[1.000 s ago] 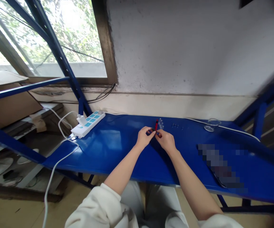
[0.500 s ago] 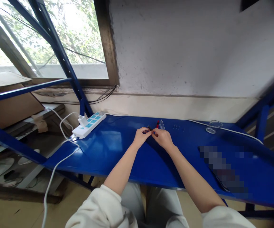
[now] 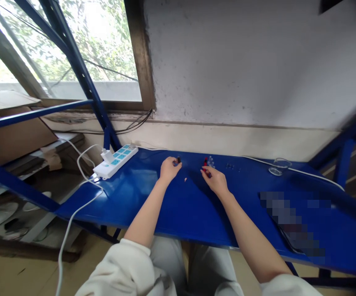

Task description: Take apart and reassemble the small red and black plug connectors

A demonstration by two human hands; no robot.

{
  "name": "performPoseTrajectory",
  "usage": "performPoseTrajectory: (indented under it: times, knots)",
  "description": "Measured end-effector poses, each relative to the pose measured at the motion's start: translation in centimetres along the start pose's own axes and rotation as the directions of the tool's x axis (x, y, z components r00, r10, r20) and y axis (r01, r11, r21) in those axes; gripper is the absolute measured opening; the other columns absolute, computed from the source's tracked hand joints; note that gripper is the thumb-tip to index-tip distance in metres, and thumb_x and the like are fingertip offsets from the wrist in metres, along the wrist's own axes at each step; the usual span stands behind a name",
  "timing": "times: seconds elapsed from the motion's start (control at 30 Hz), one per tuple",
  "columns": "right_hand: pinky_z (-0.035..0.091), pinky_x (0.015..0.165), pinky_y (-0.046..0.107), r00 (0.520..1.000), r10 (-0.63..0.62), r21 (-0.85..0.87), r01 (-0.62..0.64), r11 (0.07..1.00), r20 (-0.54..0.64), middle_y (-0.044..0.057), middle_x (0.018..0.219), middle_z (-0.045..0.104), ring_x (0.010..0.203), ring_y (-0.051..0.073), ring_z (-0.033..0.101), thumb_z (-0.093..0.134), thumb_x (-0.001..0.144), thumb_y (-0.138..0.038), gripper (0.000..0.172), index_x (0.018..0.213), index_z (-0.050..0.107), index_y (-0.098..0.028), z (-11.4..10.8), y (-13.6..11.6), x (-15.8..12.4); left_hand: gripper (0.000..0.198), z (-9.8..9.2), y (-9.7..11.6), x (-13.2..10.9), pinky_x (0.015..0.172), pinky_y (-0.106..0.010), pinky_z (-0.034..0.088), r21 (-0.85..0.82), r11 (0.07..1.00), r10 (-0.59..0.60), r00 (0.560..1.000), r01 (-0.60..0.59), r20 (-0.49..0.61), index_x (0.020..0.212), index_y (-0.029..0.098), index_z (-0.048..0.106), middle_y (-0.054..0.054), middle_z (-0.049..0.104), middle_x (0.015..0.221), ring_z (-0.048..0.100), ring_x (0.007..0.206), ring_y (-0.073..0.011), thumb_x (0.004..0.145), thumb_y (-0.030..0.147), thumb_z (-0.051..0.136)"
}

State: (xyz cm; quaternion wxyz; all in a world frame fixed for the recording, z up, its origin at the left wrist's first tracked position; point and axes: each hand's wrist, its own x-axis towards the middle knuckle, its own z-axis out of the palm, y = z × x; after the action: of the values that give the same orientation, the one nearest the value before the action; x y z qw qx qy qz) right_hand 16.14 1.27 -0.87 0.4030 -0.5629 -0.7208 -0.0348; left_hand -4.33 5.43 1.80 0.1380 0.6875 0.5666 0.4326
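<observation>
My left hand is closed around a small dark cylinder, whose black end sticks up past the fingers. To its right, my right hand pinches a small dark reddish piece that the fingers mostly cover. Just beyond the right fingertips lies a small red object, beside several small clear plastic pieces. A tiny pinkish scrap rests on the blue table between the two hands.
A white power strip with a plugged-in adapter sits at the table's left, its cable hanging off the edge. Tiny clear parts and a clear round dish lie right of the hands. A blurred dark flat item is at the right.
My hands were together and have parted. The left moved left with the dark cylinder; the right stays near the red object. A pinkish scrap now shows on the table between them.
</observation>
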Motion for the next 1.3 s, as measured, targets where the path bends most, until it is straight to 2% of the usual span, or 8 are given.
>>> performPoseTrajectory:
  times: [0.2,0.4,0.53,0.63,0.7,0.97,1.17,1.3]
  knots:
    - [0.044,0.059,0.022,1.0,-0.028,0.053,0.027,0.998,0.007,0.003,0.075,0.066,0.062,0.013,0.06,0.039,0.083,-0.034,0.029,0.091,0.064,-0.022,0.1,-0.6,-0.4,0.012,-0.6,-3.2,-0.8,0.062,-0.024,0.04,0.214,0.974,-0.073,0.997,0.069,0.007,0.068,0.017,0.059,-0.003,0.06,0.077,0.055,0.07,-0.0143,0.069,0.029,0.056]
    - [0.043,0.058,0.022,1.0,-0.009,0.059,0.009,0.998,0.008,0.003,0.075,0.066,0.062,0.013,0.059,0.039,0.083,-0.034,0.029,0.091,0.063,-0.02,-0.1,-0.9,-0.6,0.012,-0.2,-3.9,-1.2,0.069,-0.025,0.041,0.281,0.956,-0.112,0.991,0.088,0.069,0.071,0.017,0.061,-0.004,0.061,0.081,0.055,0.077,-0.0161,0.069,0.028,0.057]
    - [0.041,0.063,0.024,0.987,0.122,0.005,-0.122,0.993,-0.103,0.006,0.077,0.064,0.066,0.015,0.057,0.036,0.084,-0.035,0.032,0.092,0.061,-0.017,-1.3,-0.8,-0.4,0.013,-0.3,-3.6,-1.2,0.069,-0.025,0.041,0.34,0.937,-0.125,0.988,0.087,0.091,0.073,0.017,0.061,-0.005,0.061,0.082,0.055,0.08,-0.0181,0.068,0.027,0.056]
    - [0.04,0.069,0.028,0.945,0.239,-0.024,-0.25,0.968,-0.223,0.01,0.08,0.062,0.075,0.018,0.055,0.034,0.084,-0.033,0.032,0.094,0.058,-0.014,-2.4,-0.3,0.1,0.012,-0.3,-3.4,-1.4,0.069,-0.026,0.04,0.377,0.923,-0.124,0.988,0.08,0.093,0.073,0.017,0.062,-0.005,0.061,0.085,0.055,0.083,-0.0194,0.068,0.026,0.056]
    - [0.039,0.069,0.03,0.923,0.304,-0.054,-0.324,0.944,-0.237,0.011,0.08,0.06,0.077,0.02,0.053,0.035,0.083,-0.031,0.03,0.096,0.055,-0.013,-2.9,0.4,0.3,0.012,-0.2,-3.3,-1.5,0.069,-0.027,0.04,0.398,0.912,-0.142,0.986,0.099,0.081,0.074,0.017,0.062,-0.006,0.061,0.086,0.054,0.084,-0.0202,0.069,0.026,0.055]
    - [0.036,0.071,0.035,0.883,0.465,-0.309,-0.424,0.851,0.068,0.014,0.093,0.058,0.092,0.026,0.049,0.045,0.077,-0.029,0.026,0.093,0.058,-0.014,-1.7,2.0,-0.1,0.014,-0.3,-2.9,-1.8,0.071,-0.029,0.039,0.432,0.886,-0.208,0.977,0.168,0.047,0.074,0.017,0.062,-0.009,0.059,0.09,0.053,0.088,-0.0227,0.07,0.028,0.054]
    - [0.037,0.072,0.037,0.868,0.475,-0.345,-0.406,0.846,0.145,0.014,0.097,0.058,0.095,0.028,0.048,0.047,0.077,-0.031,0.027,0.094,0.06,-0.015,-1.2,1.7,-0.3,0.024,-0.6,-2.3,-2.0,0.075,-0.032,0.039,0.458,0.861,-0.286,0.955,0.219,0.082,0.084,0.017,0.061,-0.01,0.056,0.099,0.05,0.096,-0.0258,0.071,0.036,0.055]
    - [0.037,0.072,0.04,0.869,0.469,-0.358,-0.392,0.847,0.157,0.015,0.098,0.057,0.097,0.029,0.047,0.046,0.078,-0.031,0.028,0.094,0.061,-0.014,-0.8,1.7,-0.4,0.041,-2.2,-1.0,-1.9,0.079,-0.036,0.038,0.527,0.818,-0.322,0.942,0.229,0.092,0.091,0.016,0.058,-0.014,0.054,0.107,0.045,0.104,-0.0297,0.062,0.045,0.064]
